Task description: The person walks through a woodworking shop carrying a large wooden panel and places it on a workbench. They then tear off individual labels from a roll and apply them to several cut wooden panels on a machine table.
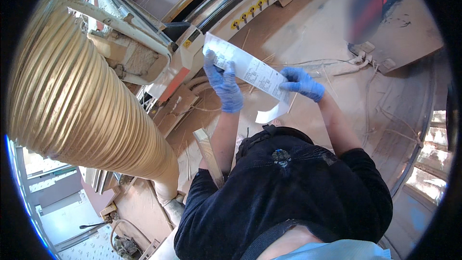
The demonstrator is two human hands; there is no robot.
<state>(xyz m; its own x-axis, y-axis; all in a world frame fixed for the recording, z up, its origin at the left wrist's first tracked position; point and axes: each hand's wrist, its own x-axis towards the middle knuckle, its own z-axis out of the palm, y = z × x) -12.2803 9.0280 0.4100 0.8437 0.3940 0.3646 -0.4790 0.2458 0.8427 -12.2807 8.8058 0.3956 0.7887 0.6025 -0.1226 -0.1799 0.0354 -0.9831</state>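
A long white strip of printed labels (248,65) slants between my two hands, in front of my chest. My left hand (224,89), in a blue glove, grips the strip near its upper left end. On the other side my right hand (304,84), also gloved in blue, pinches it close to its lower right end. Below that grip the strip's tail (272,113) curls back toward me. A pale wooden piece (208,151) stands beside my left forearm, its lower end reaching my sleeve; what supports it is hidden.
A thick ribbed yellow hose (91,101) rises close on my left. Ahead stands a dusty machine with a row of yellow-backed knobs (252,10). A large grey cabinet (404,29) is at the far right. Cables (327,61) and wood slivers lie on the floor.
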